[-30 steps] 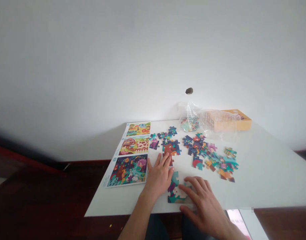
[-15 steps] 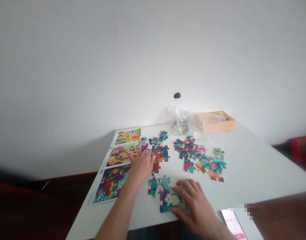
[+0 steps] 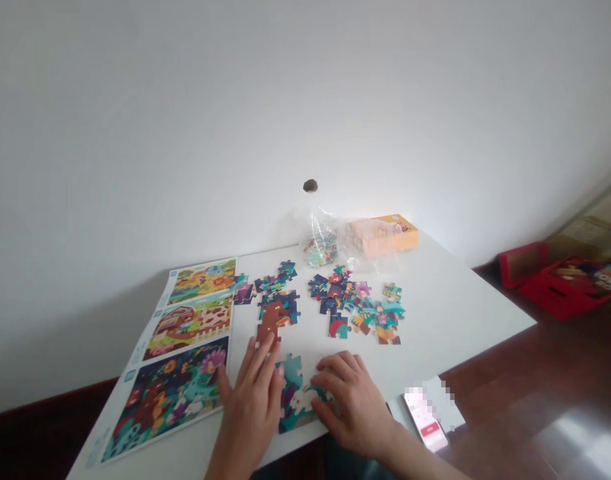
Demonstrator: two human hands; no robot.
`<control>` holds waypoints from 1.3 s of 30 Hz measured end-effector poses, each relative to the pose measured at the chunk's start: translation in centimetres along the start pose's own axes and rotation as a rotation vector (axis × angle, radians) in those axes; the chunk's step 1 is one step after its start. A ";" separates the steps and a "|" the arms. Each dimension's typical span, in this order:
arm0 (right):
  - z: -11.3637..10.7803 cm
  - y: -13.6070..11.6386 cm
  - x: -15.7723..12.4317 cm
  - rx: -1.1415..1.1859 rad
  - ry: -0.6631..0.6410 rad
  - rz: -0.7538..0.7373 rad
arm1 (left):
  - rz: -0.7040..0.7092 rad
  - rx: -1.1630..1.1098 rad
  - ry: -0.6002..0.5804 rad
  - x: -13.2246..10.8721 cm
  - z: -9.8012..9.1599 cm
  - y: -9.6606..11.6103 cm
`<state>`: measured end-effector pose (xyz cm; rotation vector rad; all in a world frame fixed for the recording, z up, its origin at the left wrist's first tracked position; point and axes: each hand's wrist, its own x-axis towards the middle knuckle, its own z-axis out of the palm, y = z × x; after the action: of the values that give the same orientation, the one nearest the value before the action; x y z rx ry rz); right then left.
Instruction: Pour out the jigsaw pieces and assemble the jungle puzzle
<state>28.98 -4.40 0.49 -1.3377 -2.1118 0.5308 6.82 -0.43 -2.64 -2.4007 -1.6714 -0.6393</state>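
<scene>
The left hand is low in the picture, a bit left of the middle. Its back faces up. Its fingers point up the picture, and its thumb sticks out left. The left arm goes off the bottom edge. The right hand is near it, not touching. Its fingers bend and point left, with a gap above its thumb. The right arm slants down to the right.

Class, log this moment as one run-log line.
left hand: open, between picture sheet and rabbit section | right hand: at rabbit section's right side | bear section: beyond left hand | piece pile: right of bear section
</scene>
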 end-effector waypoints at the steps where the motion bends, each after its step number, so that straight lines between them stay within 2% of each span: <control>1: 0.2 0.0 -0.1 0.002 0.019 0.000 | 0.014 0.008 0.000 -0.8 0.1 0.4; 5: 0.6 1.0 -0.6 -0.023 0.176 0.037 | 0.031 0.031 -0.051 -1.7 0.3 1.2; 9: -0.5 3.5 -1.4 -0.276 0.368 0.176 | 0.006 0.030 -0.089 -1.1 0.0 1.3; 12: -1.7 5.0 -1.9 -0.434 0.359 0.258 | -0.016 0.039 -0.102 -0.9 0.0 1.5; 14: -2.2 5.2 -2.2 -0.470 0.313 0.255 | -0.024 0.035 -0.103 -0.8 0.1 1.7; 18: -2.2 4.3 -2.1 -0.463 0.254 0.194 | -0.033 0.011 -0.096 -0.6 0.0 1.9; 21: -1.7 3.7 -1.7 -0.409 0.304 0.188 | -0.045 0.017 -0.088 -0.5 -0.1 2.0; 26: -1.9 4.6 -1.5 -0.461 0.471 0.363 | -0.023 0.021 -0.082 -0.7 -0.1 1.9; 31: -3.7 7.0 -3.0 -0.546 0.475 0.549 | -0.028 0.011 -0.073 -0.6 0.0 1.7; 34: -4.0 7.8 -4.4 -0.559 0.432 0.529 | -0.034 0.035 -0.085 -0.7 -0.2 2.0; 39: -2.8 8.0 -4.6 -0.535 0.499 0.381 | -0.026 0.068 -0.136 -1.0 -1.1 2.4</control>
<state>37.74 -5.16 -3.47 -1.9455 -1.6378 -0.2440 8.47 -2.55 -1.78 -2.4278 -1.7484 -0.4244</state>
